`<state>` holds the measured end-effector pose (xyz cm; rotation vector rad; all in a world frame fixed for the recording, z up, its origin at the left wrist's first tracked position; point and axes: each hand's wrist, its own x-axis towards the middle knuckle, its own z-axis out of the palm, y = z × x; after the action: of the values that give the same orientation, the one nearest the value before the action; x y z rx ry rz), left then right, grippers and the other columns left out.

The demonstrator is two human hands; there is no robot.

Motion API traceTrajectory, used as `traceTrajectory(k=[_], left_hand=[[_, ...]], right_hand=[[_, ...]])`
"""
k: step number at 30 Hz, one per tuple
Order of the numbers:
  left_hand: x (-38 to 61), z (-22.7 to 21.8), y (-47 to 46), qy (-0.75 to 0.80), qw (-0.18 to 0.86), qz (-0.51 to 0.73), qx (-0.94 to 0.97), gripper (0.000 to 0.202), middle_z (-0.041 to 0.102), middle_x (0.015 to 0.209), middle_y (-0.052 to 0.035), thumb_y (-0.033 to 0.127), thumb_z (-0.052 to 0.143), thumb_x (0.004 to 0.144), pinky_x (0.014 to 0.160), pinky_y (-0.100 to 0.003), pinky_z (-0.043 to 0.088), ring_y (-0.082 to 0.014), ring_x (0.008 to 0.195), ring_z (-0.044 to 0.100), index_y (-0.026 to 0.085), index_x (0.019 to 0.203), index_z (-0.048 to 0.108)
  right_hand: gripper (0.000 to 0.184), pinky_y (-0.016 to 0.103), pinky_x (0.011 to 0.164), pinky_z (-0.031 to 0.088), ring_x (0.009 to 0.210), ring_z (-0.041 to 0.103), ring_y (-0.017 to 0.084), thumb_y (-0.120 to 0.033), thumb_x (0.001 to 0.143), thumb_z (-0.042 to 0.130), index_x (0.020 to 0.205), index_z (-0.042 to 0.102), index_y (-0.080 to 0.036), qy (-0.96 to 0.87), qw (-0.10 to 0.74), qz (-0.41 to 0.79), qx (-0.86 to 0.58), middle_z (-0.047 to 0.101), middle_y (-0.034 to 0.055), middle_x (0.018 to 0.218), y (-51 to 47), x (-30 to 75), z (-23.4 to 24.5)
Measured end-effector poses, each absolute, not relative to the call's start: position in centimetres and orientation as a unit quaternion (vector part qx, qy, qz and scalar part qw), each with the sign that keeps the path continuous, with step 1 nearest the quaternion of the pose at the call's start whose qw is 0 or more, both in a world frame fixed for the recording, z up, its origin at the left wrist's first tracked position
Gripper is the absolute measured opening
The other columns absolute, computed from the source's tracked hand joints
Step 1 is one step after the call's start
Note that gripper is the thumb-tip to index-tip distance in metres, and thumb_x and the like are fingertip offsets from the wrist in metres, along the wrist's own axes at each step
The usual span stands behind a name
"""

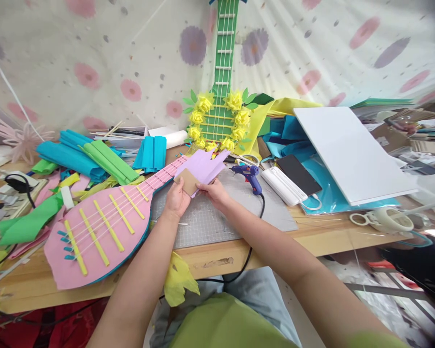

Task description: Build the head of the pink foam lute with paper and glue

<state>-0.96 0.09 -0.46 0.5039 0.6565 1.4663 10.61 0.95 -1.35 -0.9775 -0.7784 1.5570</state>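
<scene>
Above the grey cutting mat (203, 227) I hold lilac paper (208, 164) with a small brown cardboard piece (187, 181) lying against it. My left hand (177, 198) grips the lower left of the cardboard, thumb on top. My right hand (213, 191) pinches the paper and the cardboard's right edge. The lilac sheets fan out into jagged points on the far side. A pink paper guitar (105, 217) with yellow strips and white strings lies left of my hands. To the right rests a blue hot glue gun (249, 176), its black cord running off the table edge.
Behind stands a green paper guitar (219, 116) ringed with yellow paper flowers. Blue crepe rolls (72, 159) and green crepe paper (110, 162) lie left. Scissors (246, 159), a white power bank (283, 186), a black phone (299, 174) and a white board (348, 150) lie right.
</scene>
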Motion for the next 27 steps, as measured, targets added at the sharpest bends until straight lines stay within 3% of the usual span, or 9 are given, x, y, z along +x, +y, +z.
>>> traceTrajectory(k=[10, 17, 22, 27], left_hand=[[-0.7, -1.3, -0.2, 0.439, 0.618, 0.598, 0.260, 0.010, 0.071, 0.080, -0.0092, 0.014, 0.057, 0.079, 0.089, -0.037, 0.048, -0.0194, 0.086, 0.067, 0.011, 0.083, 0.065], [-0.4, -1.6, -0.3, 0.423, 0.607, 0.615, 0.271, 0.011, 0.071, 0.082, -0.0078, 0.020, 0.063, 0.076, 0.082, -0.034, 0.051, -0.0159, 0.074, 0.068, 0.011, 0.081, 0.066], [-0.4, -1.5, -0.4, 0.453, 0.607, 0.600, 0.258, 0.008, 0.070, 0.070, -0.0065, 0.010, 0.071, 0.064, 0.078, -0.034, 0.052, -0.0147, 0.064, 0.066, 0.010, 0.069, 0.065], [-0.4, -1.2, -0.5, 0.467, 0.595, 0.599, 0.263, 0.009, 0.070, 0.073, -0.0067, 0.009, 0.069, 0.064, 0.078, -0.035, 0.052, -0.0160, 0.066, 0.066, 0.010, 0.073, 0.066]], right_hand=[[0.053, 0.034, 0.071, 0.052, 0.085, 0.062, 0.019, -0.021, 0.048, 0.074, 0.093, 0.045, -0.021, -0.386, 0.615, 0.536, -0.430, 0.066, 0.0041, 0.096, 2.1, 11.5, -1.9], [0.054, 0.032, 0.069, 0.054, 0.085, 0.061, 0.018, -0.015, 0.045, 0.074, 0.087, 0.041, -0.022, -0.332, 0.613, 0.559, -0.449, 0.064, 0.0011, 0.092, 1.9, 11.2, -1.9], [0.052, 0.031, 0.071, 0.055, 0.084, 0.061, 0.016, -0.013, 0.050, 0.072, 0.088, 0.038, -0.023, -0.339, 0.610, 0.557, -0.449, 0.061, -0.0016, 0.087, 1.8, 11.3, -1.5], [0.051, 0.031, 0.070, 0.055, 0.082, 0.061, 0.014, -0.013, 0.056, 0.068, 0.094, 0.035, -0.024, -0.298, 0.625, 0.560, -0.454, 0.060, -0.0015, 0.091, 2.1, 11.4, -1.2]])
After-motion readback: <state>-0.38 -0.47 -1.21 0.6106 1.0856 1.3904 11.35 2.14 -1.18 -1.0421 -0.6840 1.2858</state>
